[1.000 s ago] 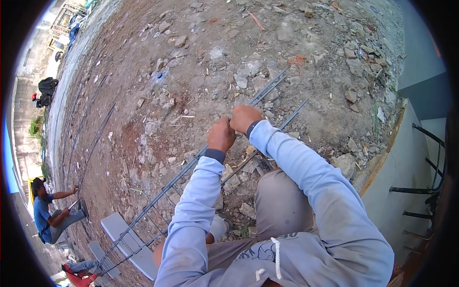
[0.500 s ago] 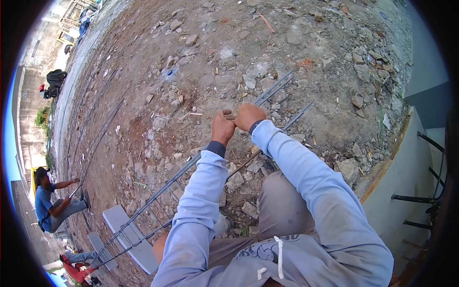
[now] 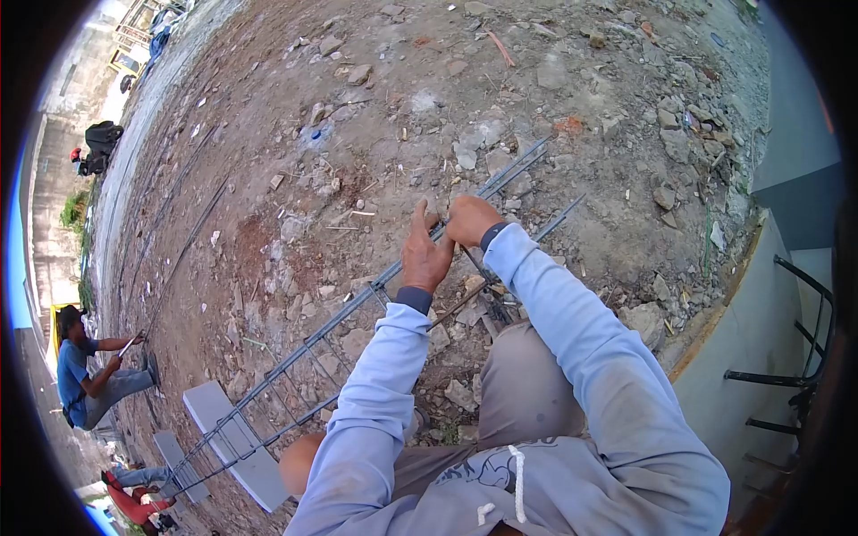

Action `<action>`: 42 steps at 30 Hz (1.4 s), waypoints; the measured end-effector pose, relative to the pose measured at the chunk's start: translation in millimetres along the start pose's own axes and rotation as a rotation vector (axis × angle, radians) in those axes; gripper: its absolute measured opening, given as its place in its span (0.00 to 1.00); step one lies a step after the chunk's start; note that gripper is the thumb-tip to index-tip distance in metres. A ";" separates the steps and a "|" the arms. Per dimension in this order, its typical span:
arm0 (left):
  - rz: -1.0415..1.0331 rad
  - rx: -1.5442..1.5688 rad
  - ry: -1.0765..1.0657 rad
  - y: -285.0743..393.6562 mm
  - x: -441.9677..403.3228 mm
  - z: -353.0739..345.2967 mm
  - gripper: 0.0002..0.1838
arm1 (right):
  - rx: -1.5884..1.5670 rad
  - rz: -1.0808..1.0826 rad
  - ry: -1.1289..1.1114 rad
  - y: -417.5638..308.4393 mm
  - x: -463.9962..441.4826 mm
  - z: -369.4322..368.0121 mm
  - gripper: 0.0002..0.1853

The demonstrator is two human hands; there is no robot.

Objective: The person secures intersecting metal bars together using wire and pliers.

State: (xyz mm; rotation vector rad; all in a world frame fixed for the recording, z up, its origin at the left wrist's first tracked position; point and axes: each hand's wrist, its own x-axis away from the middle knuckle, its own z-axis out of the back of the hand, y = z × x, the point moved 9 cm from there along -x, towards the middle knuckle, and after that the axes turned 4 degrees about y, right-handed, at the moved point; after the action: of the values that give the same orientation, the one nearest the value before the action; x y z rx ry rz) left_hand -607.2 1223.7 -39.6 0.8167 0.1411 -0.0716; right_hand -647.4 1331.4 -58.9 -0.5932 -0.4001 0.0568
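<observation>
A long rebar cage [image 3: 308, 344] of thin steel bars joined by cross ties runs diagonally from the lower left up past my hands. My left hand [image 3: 425, 253] is at the upper bars with its index finger stretched out and fingers apart; nothing shows in its grip. Touching or nearly touching it on the right, my right hand [image 3: 471, 221] is closed at the same bars; what its fingers hold is hidden. The bar ends [image 3: 523, 168] stick out beyond my right hand.
Rubble and stones [image 3: 645, 323] cover the dirt. Grey boards [image 3: 234, 442] lie under the cage. A person in blue [image 3: 80, 371] squats at the left, holding a rod; another in red [image 3: 134, 509] is lower left. Loose bars [image 3: 192, 237] lie left. A wall [image 3: 733, 357] stands right.
My left hand's fingers have opened, with the index finger now extended. My right hand stays closed beside it. The person in blue has drawn the rod closer and raised it.
</observation>
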 end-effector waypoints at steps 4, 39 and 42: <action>-0.028 -0.081 0.019 6.6 -0.2 -1.9 0.42 | 0.058 -0.023 -0.028 2.9 9.7 13.8 0.14; 0.448 0.238 -0.024 -48.4 -8.8 -26.7 0.21 | 0.706 0.434 -0.136 -60.8 -34.1 27.1 0.12; 0.470 0.285 -0.057 -55.1 -10.6 -31.7 0.21 | 0.827 0.520 -0.305 -52.7 -25.5 13.1 0.13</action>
State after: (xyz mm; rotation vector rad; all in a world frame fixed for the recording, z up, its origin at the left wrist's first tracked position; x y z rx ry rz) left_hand -627.3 1209.4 -99.2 1.1125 -0.1208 0.3350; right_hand -679.1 1290.5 -28.8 0.1503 -0.4643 0.7807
